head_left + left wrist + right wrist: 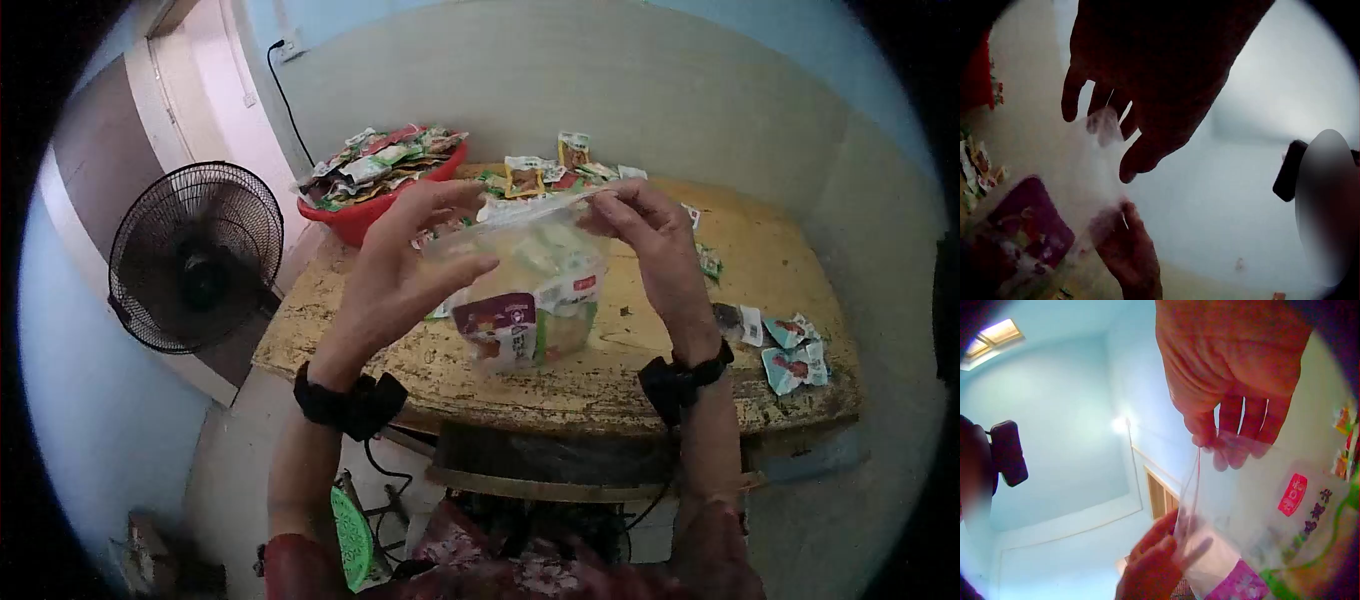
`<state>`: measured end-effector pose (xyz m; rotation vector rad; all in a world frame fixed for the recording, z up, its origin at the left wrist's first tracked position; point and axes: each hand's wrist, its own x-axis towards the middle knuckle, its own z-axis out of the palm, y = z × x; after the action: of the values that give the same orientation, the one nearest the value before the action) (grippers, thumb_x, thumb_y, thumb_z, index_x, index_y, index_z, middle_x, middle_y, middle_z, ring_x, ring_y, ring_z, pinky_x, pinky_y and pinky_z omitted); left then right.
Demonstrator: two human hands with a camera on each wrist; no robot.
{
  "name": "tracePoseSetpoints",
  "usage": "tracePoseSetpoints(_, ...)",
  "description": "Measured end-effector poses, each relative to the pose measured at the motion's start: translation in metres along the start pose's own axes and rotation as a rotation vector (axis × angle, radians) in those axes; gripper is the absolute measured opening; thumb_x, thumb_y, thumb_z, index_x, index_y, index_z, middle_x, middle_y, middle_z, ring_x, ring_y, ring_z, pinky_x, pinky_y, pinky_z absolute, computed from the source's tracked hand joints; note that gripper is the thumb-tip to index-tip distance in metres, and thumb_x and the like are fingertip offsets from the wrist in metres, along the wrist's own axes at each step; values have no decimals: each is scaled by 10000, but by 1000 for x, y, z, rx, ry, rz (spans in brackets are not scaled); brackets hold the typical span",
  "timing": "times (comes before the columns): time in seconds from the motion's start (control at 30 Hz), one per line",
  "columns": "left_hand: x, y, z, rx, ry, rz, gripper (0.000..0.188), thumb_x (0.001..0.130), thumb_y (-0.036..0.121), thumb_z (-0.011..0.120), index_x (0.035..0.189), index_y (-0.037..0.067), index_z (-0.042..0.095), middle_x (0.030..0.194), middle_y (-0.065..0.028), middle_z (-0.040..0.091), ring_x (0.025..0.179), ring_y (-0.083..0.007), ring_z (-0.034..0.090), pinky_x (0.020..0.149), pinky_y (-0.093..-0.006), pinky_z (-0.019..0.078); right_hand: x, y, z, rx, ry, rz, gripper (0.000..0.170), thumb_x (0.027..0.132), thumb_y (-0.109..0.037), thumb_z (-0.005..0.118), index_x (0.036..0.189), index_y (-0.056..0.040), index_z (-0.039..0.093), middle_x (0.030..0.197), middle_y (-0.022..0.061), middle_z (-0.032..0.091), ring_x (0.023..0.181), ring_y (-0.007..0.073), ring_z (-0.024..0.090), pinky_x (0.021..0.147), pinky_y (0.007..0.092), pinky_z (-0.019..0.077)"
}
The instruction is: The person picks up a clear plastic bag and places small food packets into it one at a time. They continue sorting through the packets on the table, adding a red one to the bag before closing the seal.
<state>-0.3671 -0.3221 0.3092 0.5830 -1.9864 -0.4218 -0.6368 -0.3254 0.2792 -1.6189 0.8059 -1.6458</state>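
A clear plastic zip bag (560, 300) with a purple label and small packets inside stands upright over the table, its mouth raised between both hands. My right hand (655, 245) pinches the right end of the bag's top edge between thumb and fingers, as the right wrist view also shows. At the other end, my left hand (385, 265) has its thumb and fingers spread apart around the bag's mouth. In the left wrist view the thin plastic reaches up to the fingers of that left hand (1147, 87), which extend loosely.
A red basin (350, 220) heaped with small packets stands at the table's back left. More loose packets (525, 175) lie along the back, and a few teal packets (795, 365) at the right. A black fan (200, 260) is left of the worn yellow table (750, 260).
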Motion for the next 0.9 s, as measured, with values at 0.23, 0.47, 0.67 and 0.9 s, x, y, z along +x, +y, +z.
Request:
tracePoseSetpoints(0.23,30,19,16,493,-216,273,154,852,78,724,978,48,641,928,-87,582,918,-274,582,817,-400,474,-3,-11,2,-75,-27,2,202,1007,-177,614,1050,6,688,977,55,717,929,135,690,904,301,543)
tracePoseSetpoints(0.47,26,17,14,617,-263,255,132,842,116,742,870,54,630,842,-87,536,858,-290,553,736,-415,442,-3,-10,3,-117,-13,-59,192,1006,-171,618,1039,3,692,929,38,708,898,116,678,859,284,539)
tracePoseSetpoints(0.67,21,16,-20,683,-284,287,202,797,201,789,816,41,667,994,-85,594,1010,-285,561,852,-425,458,1,-2,-3,-122,31,-78,171,993,-171,639,1011,-11,697,895,42,719,862,112,684,809,276,542)
tracePoseSetpoints(0.9,20,19,-47,478,-450,158,206,894,216,735,889,16,681,1114,-78,594,1153,-275,533,982,-416,458,1,-3,1,-124,32,-7,186,988,-164,634,1063,-8,702,944,46,725,908,147,699,898,304,541)
